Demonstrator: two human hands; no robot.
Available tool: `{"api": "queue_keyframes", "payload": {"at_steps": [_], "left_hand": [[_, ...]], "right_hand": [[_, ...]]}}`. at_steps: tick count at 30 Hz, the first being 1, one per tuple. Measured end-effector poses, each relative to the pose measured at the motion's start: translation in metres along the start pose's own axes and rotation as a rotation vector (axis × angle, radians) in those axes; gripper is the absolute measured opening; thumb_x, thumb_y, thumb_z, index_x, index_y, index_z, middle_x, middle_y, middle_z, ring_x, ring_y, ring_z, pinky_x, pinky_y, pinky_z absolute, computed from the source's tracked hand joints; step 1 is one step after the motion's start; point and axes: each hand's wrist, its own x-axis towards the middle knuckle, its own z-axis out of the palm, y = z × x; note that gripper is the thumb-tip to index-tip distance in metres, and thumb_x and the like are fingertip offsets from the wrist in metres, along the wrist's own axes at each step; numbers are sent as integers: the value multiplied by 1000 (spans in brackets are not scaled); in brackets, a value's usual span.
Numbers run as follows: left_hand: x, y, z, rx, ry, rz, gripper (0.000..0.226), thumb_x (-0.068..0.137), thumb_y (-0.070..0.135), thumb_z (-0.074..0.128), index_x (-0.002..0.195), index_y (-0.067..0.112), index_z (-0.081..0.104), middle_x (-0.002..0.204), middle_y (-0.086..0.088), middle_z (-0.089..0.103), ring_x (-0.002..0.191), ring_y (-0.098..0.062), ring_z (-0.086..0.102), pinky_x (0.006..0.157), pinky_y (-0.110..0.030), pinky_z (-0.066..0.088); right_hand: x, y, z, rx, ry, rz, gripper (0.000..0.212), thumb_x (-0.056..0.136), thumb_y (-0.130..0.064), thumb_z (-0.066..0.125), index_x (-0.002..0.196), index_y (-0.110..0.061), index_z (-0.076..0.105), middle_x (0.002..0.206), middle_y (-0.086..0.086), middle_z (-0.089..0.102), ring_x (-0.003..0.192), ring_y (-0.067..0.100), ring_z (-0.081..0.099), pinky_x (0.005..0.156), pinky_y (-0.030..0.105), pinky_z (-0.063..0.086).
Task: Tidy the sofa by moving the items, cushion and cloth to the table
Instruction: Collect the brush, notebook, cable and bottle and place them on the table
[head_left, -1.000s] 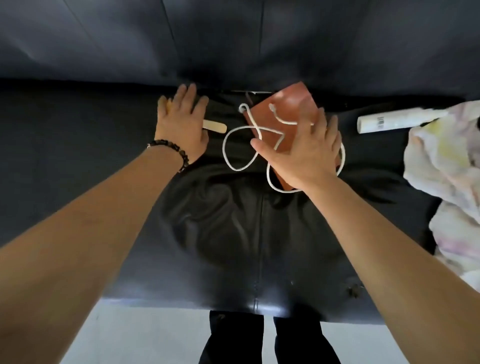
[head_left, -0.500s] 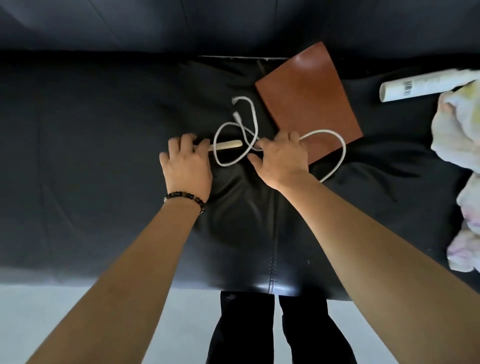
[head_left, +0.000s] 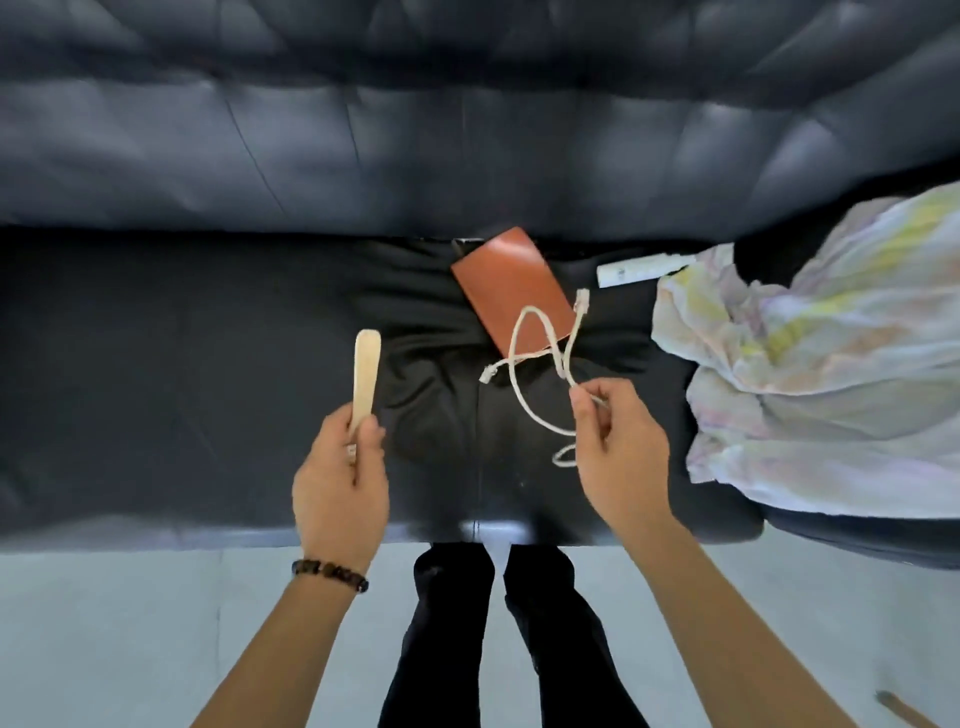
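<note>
My left hand (head_left: 340, 483) grips the lower end of a pale wooden stick (head_left: 365, 374), which points upward above the black sofa seat (head_left: 182, 395). Pinched in my right hand (head_left: 618, 447) is a white cable (head_left: 524, 384), lifted off the seat with its loops and plug ends dangling. A brown leather notebook (head_left: 506, 286) lies flat on the seat near the backrest, behind the cable. A white tube (head_left: 641, 270) lies to its right. A crumpled pastel cloth (head_left: 821, 353) covers the right part of the seat.
The tufted dark sofa backrest (head_left: 467, 130) fills the top of the view. Pale floor (head_left: 130, 634) runs along the sofa's front edge, where my dark-trousered legs (head_left: 498, 639) stand. A brown object (head_left: 906, 709) shows at the bottom right corner.
Both hands have closed on their items and lifted them off the seat, pulling back toward me. The cable has come off the notebook. The view has drawn back from the sofa.
</note>
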Motion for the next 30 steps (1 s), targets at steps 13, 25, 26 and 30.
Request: {"api": "queue_keyframes", "payload": {"at_steps": [13, 25, 26, 30], "left_hand": [[-156, 219, -208, -313, 123, 310, 14, 96, 17, 58, 107, 25, 58, 81, 4, 69, 70, -16, 67, 61, -35, 56], [-138, 162, -290, -183, -216, 672, 16, 90, 19, 62, 104, 26, 62, 79, 10, 69, 64, -13, 67, 66, -24, 56], [-137, 154, -290, -137, -250, 699, 16, 89, 21, 63, 105, 25, 63, 76, 8, 69, 65, -14, 67, 68, -30, 57], [-159, 146, -280, -35, -430, 758, 17, 89, 19, 65, 105, 23, 65, 76, 8, 69, 68, -15, 70, 68, -29, 55]], "right_hand": [[-147, -165, -242, 538, 338, 15, 16, 99, -28, 59, 83, -31, 58, 70, -6, 54, 62, 1, 47, 61, 11, 39], [-333, -171, -199, 567, 697, 359, 9, 99, -35, 57, 93, -31, 62, 72, -18, 62, 60, 1, 52, 61, 21, 43], [-352, -168, -191, 558, 720, 402, 9, 99, -36, 57, 93, -31, 62, 70, -20, 61, 59, 3, 52, 62, 25, 44], [-436, -158, -178, 590, 904, 565, 10, 98, -38, 58, 93, -33, 65, 70, -13, 60, 59, 9, 50, 65, 39, 48]]}}
